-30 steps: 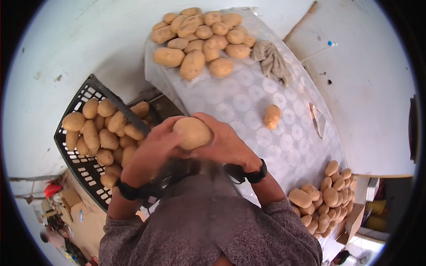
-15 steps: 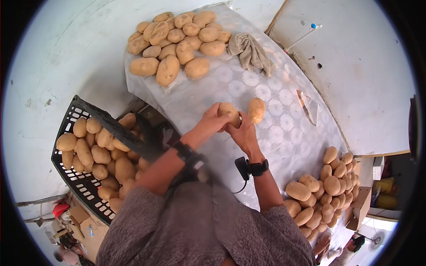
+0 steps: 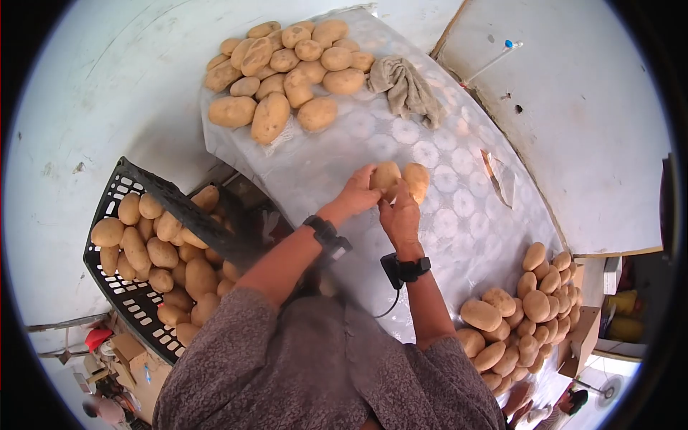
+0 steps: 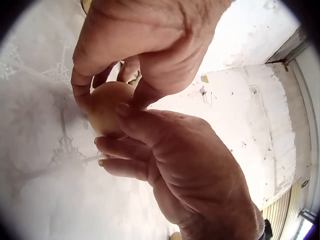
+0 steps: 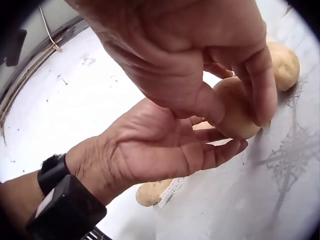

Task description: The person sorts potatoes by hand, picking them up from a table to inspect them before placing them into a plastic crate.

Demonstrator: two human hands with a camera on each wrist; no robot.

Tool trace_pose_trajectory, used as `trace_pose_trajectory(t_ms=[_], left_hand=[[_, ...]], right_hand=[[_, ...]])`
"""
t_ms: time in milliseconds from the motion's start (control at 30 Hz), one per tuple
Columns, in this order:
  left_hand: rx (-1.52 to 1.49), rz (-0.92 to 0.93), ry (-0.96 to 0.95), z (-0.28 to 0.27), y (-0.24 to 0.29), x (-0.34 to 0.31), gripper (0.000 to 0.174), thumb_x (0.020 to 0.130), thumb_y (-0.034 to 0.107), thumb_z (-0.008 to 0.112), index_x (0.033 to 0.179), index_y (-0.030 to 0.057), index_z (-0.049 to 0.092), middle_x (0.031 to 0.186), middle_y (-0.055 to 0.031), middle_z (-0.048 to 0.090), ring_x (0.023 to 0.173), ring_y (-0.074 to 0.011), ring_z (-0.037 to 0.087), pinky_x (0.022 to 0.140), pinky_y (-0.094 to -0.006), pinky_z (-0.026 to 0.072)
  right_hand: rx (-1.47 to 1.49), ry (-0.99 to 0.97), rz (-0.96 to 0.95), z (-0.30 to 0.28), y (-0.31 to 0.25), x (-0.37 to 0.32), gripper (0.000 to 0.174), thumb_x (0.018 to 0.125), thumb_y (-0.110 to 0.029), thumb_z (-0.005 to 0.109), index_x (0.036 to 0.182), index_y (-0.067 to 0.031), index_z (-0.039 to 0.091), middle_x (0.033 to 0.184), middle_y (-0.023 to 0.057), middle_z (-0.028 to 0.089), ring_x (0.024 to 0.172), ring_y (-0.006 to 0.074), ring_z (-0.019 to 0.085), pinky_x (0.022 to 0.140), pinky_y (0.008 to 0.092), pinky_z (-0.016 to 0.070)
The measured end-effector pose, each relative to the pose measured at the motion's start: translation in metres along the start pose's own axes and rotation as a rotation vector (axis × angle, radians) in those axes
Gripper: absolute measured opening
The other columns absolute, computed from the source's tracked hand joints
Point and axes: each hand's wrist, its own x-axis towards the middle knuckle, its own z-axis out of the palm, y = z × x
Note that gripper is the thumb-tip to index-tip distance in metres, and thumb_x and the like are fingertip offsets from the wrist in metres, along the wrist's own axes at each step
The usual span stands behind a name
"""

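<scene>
A round, pale tan potato [image 3: 385, 177] is held between both hands, close over the patterned plastic table cover. My left hand [image 3: 356, 195] grips its left side, with fingers and thumb spread round it in the left wrist view. From the near right side my right hand [image 3: 403, 221] pinches the same potato, thumb and fingers curled on it in the right wrist view. Right beside it on the cover lies a second potato [image 3: 417, 179], partly overlapped by the right fingers in the head view.
A heap of potatoes [image 3: 308, 50] sits at the table's far end, beside a crumpled grey cloth [image 3: 407, 92]. Another pile [image 3: 535, 306] lies at the near right. To the left stands a black crate [image 3: 136, 307] full of potatoes. A torn patch [image 3: 499, 178] shows near the right edge.
Both hands have carried the potato from close to the body out over the table, then slightly right, up beside the lone potato. The head view has shifted too.
</scene>
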Motion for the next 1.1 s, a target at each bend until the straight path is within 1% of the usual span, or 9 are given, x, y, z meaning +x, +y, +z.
trace_pose_trajectory(t_ms=[100,333,400,533,600,733,833,967,1100], left_hand=[[-0.118,-0.166,-0.003,0.002,-0.002,-0.005,0.058,0.085,0.007,0.063,0.137,0.0023,0.039,0.121,-0.0178,0.055,0.104,-0.0246,0.060,0.079,-0.0316,0.0539],[-0.047,-0.182,0.029,0.012,-0.013,-0.009,0.063,0.084,0.007,0.063,0.140,0.0017,0.036,0.112,-0.0208,0.056,0.084,-0.0208,0.064,0.065,-0.0295,0.0547],[-0.096,-0.091,0.025,0.015,-0.011,-0.009,0.067,0.077,0.017,0.069,0.134,-0.0028,0.039,0.124,-0.0249,0.054,0.114,-0.0383,0.054,0.094,-0.0393,0.0458],[-0.142,-0.062,0.042,0.018,-0.003,-0.010,0.063,0.076,0.015,0.068,0.131,-0.0016,0.042,0.119,-0.0254,0.057,0.112,-0.0392,0.055,0.093,-0.0405,0.0457],[-0.035,0.017,0.090,0.021,-0.004,-0.007,0.054,0.082,0.004,0.062,0.132,0.0017,0.043,0.095,-0.0159,0.063,0.071,-0.0163,0.064,0.060,-0.0290,0.0530],[-0.007,0.058,0.128,0.029,-0.009,-0.001,0.052,0.082,0.003,0.061,0.131,0.0016,0.044,0.096,-0.0156,0.063,0.071,-0.0174,0.064,0.060,-0.0292,0.0531],[-0.011,0.005,0.160,0.027,-0.007,-0.005,0.053,0.080,0.007,0.064,0.130,0.0023,0.046,0.100,-0.0188,0.064,0.080,-0.0267,0.066,0.068,-0.0346,0.0542],[0.103,-0.110,0.056,0.017,0.010,-0.016,0.071,0.080,0.028,0.066,0.137,-0.0031,0.036,0.127,-0.0303,0.051,0.121,-0.0431,0.047,0.103,-0.0442,0.0379],[0.085,-0.126,0.055,0.014,0.018,-0.029,0.073,0.081,0.030,0.064,0.138,-0.0045,0.034,0.130,-0.0305,0.047,0.123,-0.0421,0.045,0.106,-0.0432,0.0350]], right_hand=[[0.006,0.021,0.006,0.003,0.003,-0.006,0.056,0.079,-0.015,0.071,0.126,0.0042,0.047,0.088,0.0241,0.066,0.073,0.0347,0.066,0.065,0.0425,0.0516],[-0.108,-0.015,-0.026,-0.005,0.002,-0.011,0.065,0.077,-0.016,0.070,0.131,0.0040,0.039,0.087,0.0229,0.065,0.080,0.0394,0.064,0.067,0.0452,0.0510],[-0.127,-0.017,-0.019,-0.004,0.007,-0.012,0.065,0.077,-0.015,0.070,0.131,0.0041,0.038,0.086,0.0238,0.064,0.080,0.0404,0.064,0.067,0.0455,0.0509],[-0.092,-0.054,0.011,-0.002,0.016,-0.006,0.064,0.077,-0.013,0.069,0.131,0.0040,0.039,0.086,0.0250,0.064,0.081,0.0420,0.063,0.067,0.0460,0.0509],[-0.051,-0.017,-0.019,-0.001,0.018,-0.005,0.061,0.078,-0.012,0.068,0.130,0.0042,0.039,0.084,0.0262,0.063,0.079,0.0431,0.062,0.066,0.0470,0.0506],[0.010,-0.004,0.016,-0.002,0.024,-0.007,0.061,0.077,-0.012,0.070,0.128,0.0050,0.043,0.080,0.0255,0.063,0.074,0.0435,0.062,0.064,0.0476,0.0499],[-0.121,0.051,-0.116,-0.004,0.028,-0.009,0.066,0.073,-0.016,0.076,0.127,0.0073,0.047,0.073,0.0234,0.063,0.069,0.0415,0.062,0.061,0.0467,0.0488],[-0.164,0.010,-0.164,-0.010,0.029,-0.012,0.067,0.074,-0.020,0.077,0.127,0.0060,0.047,0.070,0.0234,0.062,0.066,0.0416,0.062,0.059,0.0472,0.0478],[-0.211,-0.012,-0.164,-0.028,0.012,-0.013,0.063,0.074,-0.021,0.077,0.126,-0.0004,0.049,0.073,0.0236,0.064,0.073,0.0427,0.063,0.062,0.0475,0.0486]])
